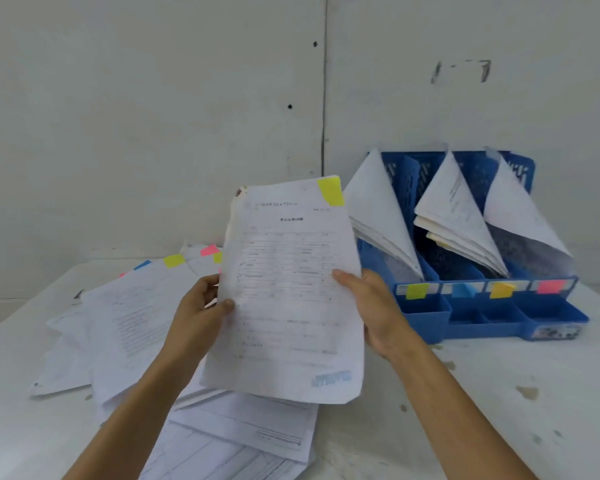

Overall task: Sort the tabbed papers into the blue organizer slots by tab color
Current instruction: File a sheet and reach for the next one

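Note:
I hold a sheaf of printed papers (288,292) upright in front of me, with a yellow tab (330,191) at its top right corner. My left hand (201,306) grips its left edge, thumb on the front. My right hand (368,303) grips the right edge the same way. To the right stands the blue organizer (492,317), its slots marked in front by a yellow label (417,291), a blue label (462,289), an orange label (501,289) and a pink label (550,286). Papers lean in three of its slots.
A loose spread of tabbed papers (136,313) covers the white table (499,410) to the left and below my hands, showing yellow, pink and blue tabs. A white wall rises right behind the table and organizer.

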